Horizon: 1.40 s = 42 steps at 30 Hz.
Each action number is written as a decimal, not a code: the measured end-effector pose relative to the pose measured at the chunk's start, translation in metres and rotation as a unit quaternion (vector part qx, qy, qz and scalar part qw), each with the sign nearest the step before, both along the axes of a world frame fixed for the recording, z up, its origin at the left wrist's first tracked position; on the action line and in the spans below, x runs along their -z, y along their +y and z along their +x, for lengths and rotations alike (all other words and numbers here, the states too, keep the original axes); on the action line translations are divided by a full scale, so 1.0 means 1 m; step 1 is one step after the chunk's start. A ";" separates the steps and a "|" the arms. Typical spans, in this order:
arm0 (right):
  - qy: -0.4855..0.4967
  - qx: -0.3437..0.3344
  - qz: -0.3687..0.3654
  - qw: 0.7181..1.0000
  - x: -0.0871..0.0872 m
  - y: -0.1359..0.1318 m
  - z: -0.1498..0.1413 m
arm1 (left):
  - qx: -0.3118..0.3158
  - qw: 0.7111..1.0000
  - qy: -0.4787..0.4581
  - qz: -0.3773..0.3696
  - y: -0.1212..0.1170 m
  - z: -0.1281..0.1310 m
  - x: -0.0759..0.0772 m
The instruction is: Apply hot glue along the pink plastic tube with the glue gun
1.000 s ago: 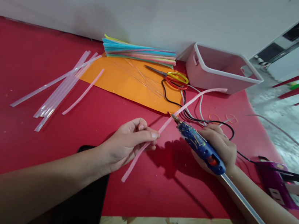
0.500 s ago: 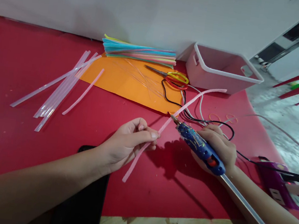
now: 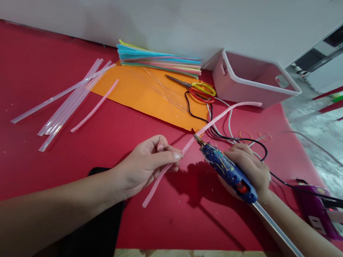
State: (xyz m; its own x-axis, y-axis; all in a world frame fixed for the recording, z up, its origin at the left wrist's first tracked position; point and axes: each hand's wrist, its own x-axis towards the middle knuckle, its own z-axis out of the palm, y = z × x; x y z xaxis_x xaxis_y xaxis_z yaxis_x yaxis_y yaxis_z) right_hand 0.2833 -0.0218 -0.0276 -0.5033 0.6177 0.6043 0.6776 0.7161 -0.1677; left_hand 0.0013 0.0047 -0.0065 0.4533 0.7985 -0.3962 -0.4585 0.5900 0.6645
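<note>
Between thumb and fingers, my left hand (image 3: 151, 159) pinches a long pink pipe cleaner (image 3: 222, 115), which slants from lower left to upper right and bends over at its far end. My right hand (image 3: 248, 168) is wrapped round a blue hot glue gun (image 3: 229, 172). The gun's metal nozzle points up-left, at or just beside the pipe cleaner a little beyond my left fingertips; whether they touch I cannot tell. Out of the gun's back sticks a clear glue stick (image 3: 281, 232). A shorter pink pipe cleaner (image 3: 95, 106) lies to the left on the red table (image 3: 10, 174).
Several glue sticks (image 3: 66, 112) lie at left. Behind, an orange sheet (image 3: 138, 92) carries scissors (image 3: 196, 87) and a bundle of coloured pipe cleaners (image 3: 158, 59). A pink basket (image 3: 253, 86), cables (image 3: 227, 136) and a purple device (image 3: 313, 206) are at right. A black object (image 3: 95, 228) lies near my left forearm.
The glue gun's nozzle has shifted slightly left and down along the pipe cleaner. The pipe cleaner's lower end has moved a little right. Both hands keep their holds.
</note>
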 end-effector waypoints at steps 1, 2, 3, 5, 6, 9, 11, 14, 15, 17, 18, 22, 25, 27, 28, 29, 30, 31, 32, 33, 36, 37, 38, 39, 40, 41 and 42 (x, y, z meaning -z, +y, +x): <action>0.002 -0.005 -0.003 1.000 0.000 0.000 0.000 | 0.001 1.000 0.000 -0.002 0.000 0.000 0.000; 0.004 -0.010 -0.006 1.000 0.000 0.000 0.001 | 0.002 1.000 0.000 -0.005 0.000 0.000 -0.001; 0.006 -0.017 -0.007 1.000 0.001 0.000 0.001 | 0.004 1.000 0.001 -0.007 0.000 0.000 -0.001; 0.009 -0.029 -0.006 1.000 0.002 0.001 0.002 | 0.005 1.000 -0.001 -0.009 0.000 0.000 -0.002; 0.011 -0.034 -0.005 0.999 0.003 0.002 0.002 | 0.006 1.000 -0.003 -0.010 0.000 0.000 -0.002; 0.018 -0.036 -0.004 0.999 0.005 0.002 0.002 | 0.005 1.000 -0.013 -0.010 0.001 0.000 -0.001; 0.020 -0.036 -0.005 0.999 0.005 0.002 0.001 | 0.006 1.000 -0.018 -0.008 0.001 0.000 0.000; 0.020 -0.045 -0.009 0.999 0.002 0.001 0.000 | 0.013 1.000 -0.020 -0.007 0.000 0.000 0.000; 0.018 -0.050 -0.010 0.999 0.001 0.001 -0.001 | 0.015 1.000 -0.021 -0.007 0.000 0.000 0.000; 0.012 -0.057 -0.014 0.998 -0.001 0.001 -0.001 | 0.016 1.000 -0.023 -0.006 0.000 0.000 0.000; 0.010 -0.059 -0.015 0.998 -0.001 0.001 -0.001 | 0.015 1.000 -0.025 -0.005 0.000 0.000 0.000; 0.008 -0.075 -0.019 0.997 0.000 0.001 0.000 | 0.012 0.999 -0.032 -0.005 -0.001 0.000 0.001; 0.026 -0.070 -0.015 0.997 0.004 -0.001 -0.002 | 0.013 0.999 -0.030 -0.007 0.000 0.000 0.001; 0.047 -0.063 -0.006 0.997 0.004 -0.002 -0.005 | 0.012 1.000 -0.024 -0.009 0.001 0.000 0.002; 0.049 -0.064 -0.004 0.997 0.003 -0.003 -0.006 | 0.012 1.000 -0.022 -0.009 0.001 0.000 0.003; 0.044 -0.069 -0.005 0.997 0.002 -0.003 -0.007 | 0.012 1.000 -0.021 -0.008 0.001 0.000 0.004; 0.033 -0.074 -0.009 0.997 0.001 -0.003 -0.007 | 0.012 1.000 -0.021 -0.006 0.001 0.000 0.005; 0.020 -0.080 -0.011 0.997 -0.001 -0.003 -0.007 | 0.013 1.000 -0.022 -0.005 0.001 0.000 0.006; 0.008 -0.084 -0.013 0.996 -0.002 -0.003 -0.008 | 0.013 1.000 -0.025 -0.002 0.001 0.000 0.007; -0.001 -0.087 -0.015 0.996 -0.004 -0.002 -0.008 | 0.014 1.000 -0.027 0.001 0.001 0.000 0.007; -0.011 -0.087 -0.016 0.996 -0.006 -0.001 -0.008 | 0.015 0.999 -0.033 0.009 0.001 0.000 0.007; -0.010 -0.088 -0.016 0.996 -0.006 -0.001 -0.008 | 0.015 0.999 -0.034 0.010 0.001 0.000 0.007; -0.007 -0.088 -0.016 0.996 -0.006 -0.001 -0.008 | 0.014 0.999 -0.034 0.010 0.001 0.000 0.007; -0.004 -0.089 -0.015 0.996 -0.006 -0.001 -0.009 | 0.013 0.999 -0.034 0.009 0.001 0.000 0.006; -0.002 -0.091 -0.015 0.996 -0.005 -0.001 -0.009 | 0.011 0.999 -0.035 0.010 0.001 0.000 0.006; 0.001 -0.093 -0.017 0.996 -0.005 -0.001 -0.009 | 0.008 0.999 -0.035 0.012 0.001 0.000 0.006; 0.003 -0.093 -0.020 0.995 -0.004 -0.002 -0.009 | 0.007 0.999 -0.036 0.015 0.001 0.000 0.006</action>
State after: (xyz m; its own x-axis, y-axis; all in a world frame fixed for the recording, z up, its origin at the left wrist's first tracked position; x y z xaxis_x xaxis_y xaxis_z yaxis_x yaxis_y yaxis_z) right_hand 0.2741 -0.0233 -0.0241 -0.6079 0.5369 0.5850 0.5321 0.8223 -0.2017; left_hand 0.0016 0.0059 -0.0125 0.4907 0.8030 -0.3383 -0.4978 0.5770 0.6475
